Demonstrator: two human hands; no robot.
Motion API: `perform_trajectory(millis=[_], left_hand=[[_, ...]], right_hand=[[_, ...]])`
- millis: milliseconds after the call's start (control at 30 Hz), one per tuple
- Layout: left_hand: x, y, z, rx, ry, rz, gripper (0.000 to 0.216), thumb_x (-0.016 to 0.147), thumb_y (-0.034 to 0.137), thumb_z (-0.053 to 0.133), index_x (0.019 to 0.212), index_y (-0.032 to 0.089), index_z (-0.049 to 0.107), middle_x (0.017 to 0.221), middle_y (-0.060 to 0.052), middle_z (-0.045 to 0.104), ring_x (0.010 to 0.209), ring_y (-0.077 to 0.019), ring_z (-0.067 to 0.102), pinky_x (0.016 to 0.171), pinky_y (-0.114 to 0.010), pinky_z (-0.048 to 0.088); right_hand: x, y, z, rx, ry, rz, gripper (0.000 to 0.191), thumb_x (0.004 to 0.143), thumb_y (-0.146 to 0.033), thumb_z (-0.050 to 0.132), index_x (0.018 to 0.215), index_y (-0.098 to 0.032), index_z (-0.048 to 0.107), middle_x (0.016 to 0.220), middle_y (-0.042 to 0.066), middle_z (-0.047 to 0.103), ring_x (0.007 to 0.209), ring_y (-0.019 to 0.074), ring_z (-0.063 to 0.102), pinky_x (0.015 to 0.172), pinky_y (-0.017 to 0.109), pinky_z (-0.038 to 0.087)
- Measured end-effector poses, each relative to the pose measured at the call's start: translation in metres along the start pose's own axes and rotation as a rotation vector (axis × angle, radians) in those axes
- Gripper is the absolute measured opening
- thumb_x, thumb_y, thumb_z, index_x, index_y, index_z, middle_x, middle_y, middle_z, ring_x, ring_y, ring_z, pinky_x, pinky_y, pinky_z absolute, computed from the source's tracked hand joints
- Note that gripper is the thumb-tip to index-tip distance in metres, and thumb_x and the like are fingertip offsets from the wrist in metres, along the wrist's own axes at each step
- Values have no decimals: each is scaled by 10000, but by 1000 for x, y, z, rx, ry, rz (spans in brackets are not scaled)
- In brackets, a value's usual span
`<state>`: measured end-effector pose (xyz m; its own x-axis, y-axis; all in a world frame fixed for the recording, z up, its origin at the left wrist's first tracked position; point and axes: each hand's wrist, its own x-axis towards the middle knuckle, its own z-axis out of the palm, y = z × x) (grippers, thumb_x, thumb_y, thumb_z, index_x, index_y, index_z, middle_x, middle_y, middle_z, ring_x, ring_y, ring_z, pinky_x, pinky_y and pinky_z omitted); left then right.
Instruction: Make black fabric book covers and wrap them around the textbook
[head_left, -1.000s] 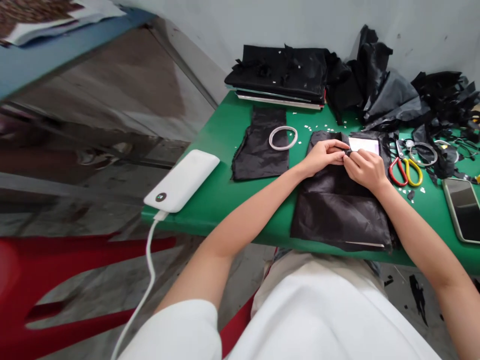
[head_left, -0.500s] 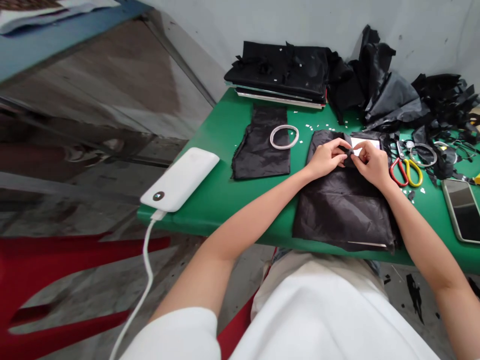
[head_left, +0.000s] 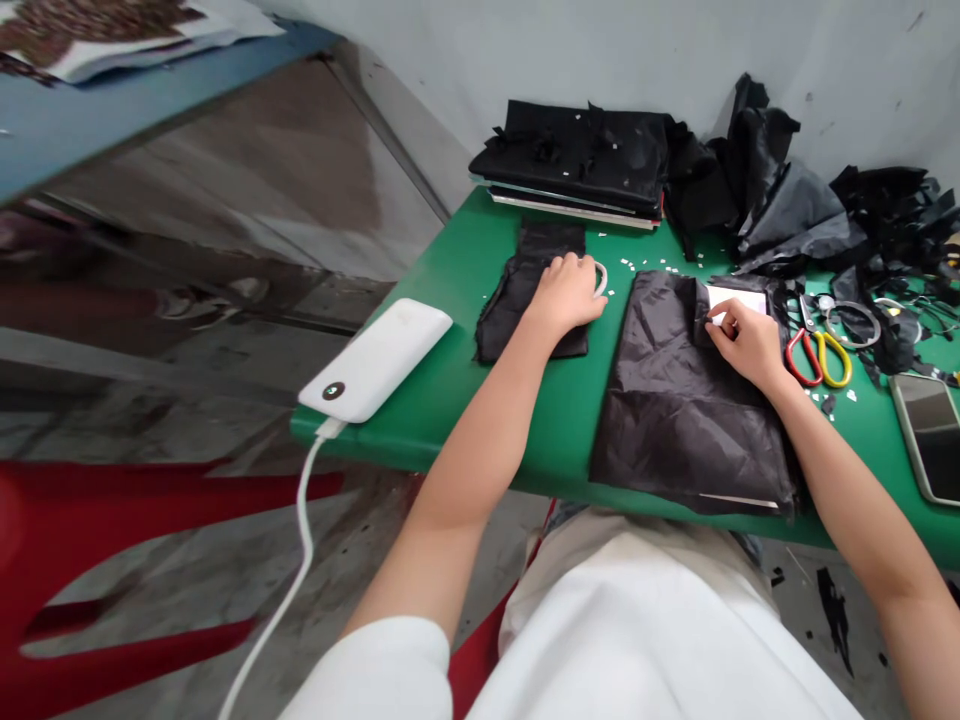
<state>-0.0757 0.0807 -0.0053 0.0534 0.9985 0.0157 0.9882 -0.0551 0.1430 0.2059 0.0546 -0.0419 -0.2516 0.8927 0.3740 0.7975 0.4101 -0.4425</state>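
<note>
My left hand [head_left: 566, 292] lies over a thin whitish ring that looks like a roll of tape [head_left: 601, 279], with its fingers curled on it. Much of the ring is hidden under the hand. Beneath it is a small piece of black fabric [head_left: 504, 312]. My right hand [head_left: 745, 342] pinches the folded edge of a larger black fabric piece [head_left: 675, 410], which lies flat at the table's front. A white paper or card [head_left: 739, 297] shows beside that fold, behind the right fingers.
Right of the fabric lie red-and-yellow-handled scissors [head_left: 819, 358], a clear ring [head_left: 853, 325] and a phone [head_left: 930, 435]. A white power bank [head_left: 375, 360] with a cable rests left on the green table [head_left: 420, 265]. Behind are stacked black fabric [head_left: 585, 150] and heaped scraps [head_left: 795, 210].
My left hand has let go of the fabric fold and moved left onto the ring. My right hand stays at the fold. The view has shifted slightly.
</note>
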Motion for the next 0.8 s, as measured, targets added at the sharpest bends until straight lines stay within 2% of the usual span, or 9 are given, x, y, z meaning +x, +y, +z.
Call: perform_trajectory(millis=[100,167,300,367,433,567,633,700,800], left_hand=[[7,-8,7,-19,-92,68,277,899,211,582,1117,64,668,1223,-230,645,1203,-365,605,1064,-457,477],[12,-10,10,-87,-61,89,226,888,126,527,1050,83,678,1165,-212,673,1153,-326,637,1051,-425,485],[17,-3,10,-421,215,51,262,930,108,437,1148,101,583,1049,-168,712,1021,-261,684,974,-412,515],[19,11,8,-706,330,135,239,982,165,400,1184,161,526,942,-87,729,917,-204,700,928,-378,533],[20,35,7,-987,352,265,234,1025,218,348,1223,202,472,883,-42,730,849,-167,705,891,-348,545],[21,97,18,-1318,222,389,210,1054,271,342,1247,216,406,888,-39,730,848,-150,709,875,-323,544],[20,124,31,-1430,139,401,131,1053,276,350,1164,226,400,846,-16,700,837,-145,697,847,-305,545],[19,142,44,-1504,29,395,45,1044,279,383,1050,235,392,803,4,649,804,-139,670,827,-295,539],[20,150,61,-1595,-32,316,46,1036,230,381,991,240,379,741,39,575,741,-128,629,847,-301,531]], right_hand=[[0,0,-1,-14,-6,10,138,828,-293,582,925,-224,652,618,-30,542,587,163,525,620,266,344],[0,0,-1,-22,-10,7,138,829,-293,583,924,-221,653,617,-30,539,595,164,531,619,265,339],[0,0,0,-33,-16,0,143,837,-296,578,932,-219,652,616,-29,535,606,166,537,620,264,332],[0,0,0,-34,-25,0,145,836,-291,574,938,-222,651,620,-27,545,613,169,542,625,265,335],[0,0,-1,-34,-35,-6,151,838,-288,567,944,-224,653,630,-21,561,623,173,549,627,268,338],[-1,-1,-1,-43,-40,-33,168,856,-301,555,963,-226,660,655,-6,597,642,183,559,624,277,342],[-1,-1,0,-77,-44,-30,165,854,-299,558,956,-222,664,676,9,626,645,191,564,617,284,338],[-1,-1,1,-139,-60,-21,146,852,-297,563,905,-213,670,710,42,664,645,203,573,603,296,329],[-1,-1,3,-205,-91,-35,160,858,-298,566,845,-203,695,764,91,715,669,227,607,601,314,339]])
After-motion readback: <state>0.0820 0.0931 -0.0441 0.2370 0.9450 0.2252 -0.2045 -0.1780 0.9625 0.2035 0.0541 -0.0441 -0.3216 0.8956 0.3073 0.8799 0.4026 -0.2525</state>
